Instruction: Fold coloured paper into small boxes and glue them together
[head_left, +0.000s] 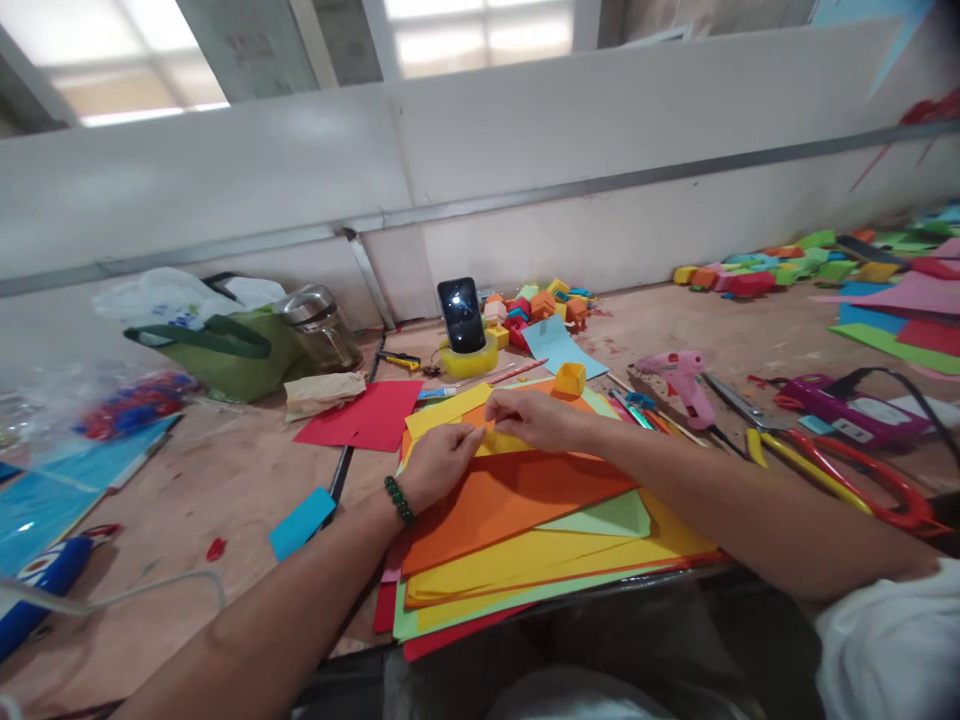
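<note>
My left hand (444, 462), with a dark green bead bracelet (399, 500) at its wrist, is closed in a pinch. Close beside it, my right hand (538, 418) pinches too. Between both sets of fingertips is a small piece of yellow paper (501, 443), partly hidden by the fingers. Under the hands lies a stack of coloured paper, with an orange sheet (517, 495) on top and yellow sheets (540, 562) below. Just beyond my right hand sits a small folded yellow paper box (570, 379).
A phone (461, 315) leans upright on a yellow tape roll (469, 358), with folded paper pieces (525, 312) behind. Rightward lie a pink glue gun (679, 380), red-handled scissors (870, 475) and a purple device (855, 408). At left are a green bag (232, 355) and a glass jar (322, 335).
</note>
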